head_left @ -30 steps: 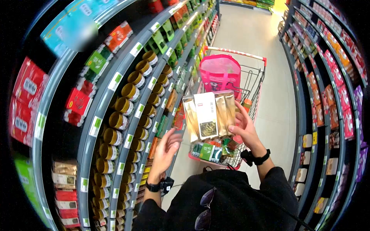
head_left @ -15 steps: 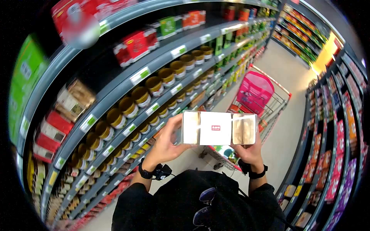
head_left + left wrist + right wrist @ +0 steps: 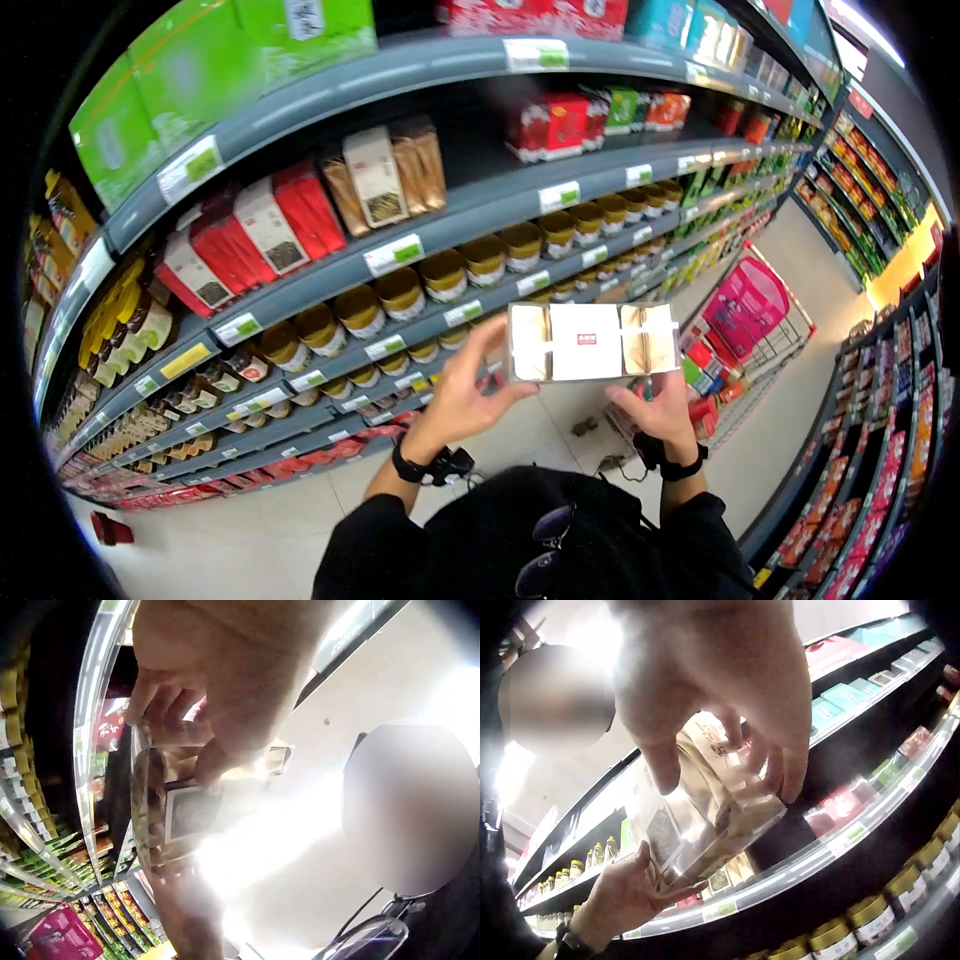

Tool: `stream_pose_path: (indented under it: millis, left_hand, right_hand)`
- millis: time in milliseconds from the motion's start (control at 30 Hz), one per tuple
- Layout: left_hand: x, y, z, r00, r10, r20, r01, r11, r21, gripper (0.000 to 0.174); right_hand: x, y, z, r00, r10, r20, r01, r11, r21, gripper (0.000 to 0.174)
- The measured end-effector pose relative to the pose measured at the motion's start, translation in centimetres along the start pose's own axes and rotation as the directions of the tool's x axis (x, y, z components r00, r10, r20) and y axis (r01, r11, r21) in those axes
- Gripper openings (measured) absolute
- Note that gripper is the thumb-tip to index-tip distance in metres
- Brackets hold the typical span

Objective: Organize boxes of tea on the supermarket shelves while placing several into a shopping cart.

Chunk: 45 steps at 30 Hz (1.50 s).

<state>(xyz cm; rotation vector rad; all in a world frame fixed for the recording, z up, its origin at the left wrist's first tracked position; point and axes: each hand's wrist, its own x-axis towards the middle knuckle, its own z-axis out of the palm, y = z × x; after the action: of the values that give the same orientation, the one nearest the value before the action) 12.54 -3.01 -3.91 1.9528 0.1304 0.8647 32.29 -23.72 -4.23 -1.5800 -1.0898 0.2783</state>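
Standing leftmost, red packs with white labels line a grey metal shelf above gold-lidded jars. Rightward, the left hand clamps thumb and fingers on one end of a clear, white-banded box of gold packets; the right hand grips the other. Farther right, a bright pink bag sits in a wire trolley.

The clear-walled box is viewed from above by the head camera, faced forward and down, and at close range by both wrist cameras, by which shelving and ceiling are included.
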Motion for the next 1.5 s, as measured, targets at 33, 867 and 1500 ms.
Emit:
stream_pose_path:
  millis: [33,867,1500]
  left_hand:
    - [-1.0,-0.6,-0.5,0.999,-0.002,-0.032,0.003,0.999,0.039,0.084]
    - [14.7,0.4,-9.8,0.816,0.476,-0.328,0.220,0.268,0.938,0.058]
    - [17.5,-1.2,-8.3,0.870,0.348,-0.349,0.374,-0.006,0.927,0.049]
  right_hand:
    - [0.4,-0.2,1.1,1.000,-0.003,0.027,0.003,1.000,0.003,0.080]
    - [25.8,-1.2,8.1,0.825,-0.438,-0.357,0.360,0.895,-0.265,0.078]
    - [31.5,3.2,9.2,0.875,-0.472,-0.112,0.480,0.876,0.055,0.060]
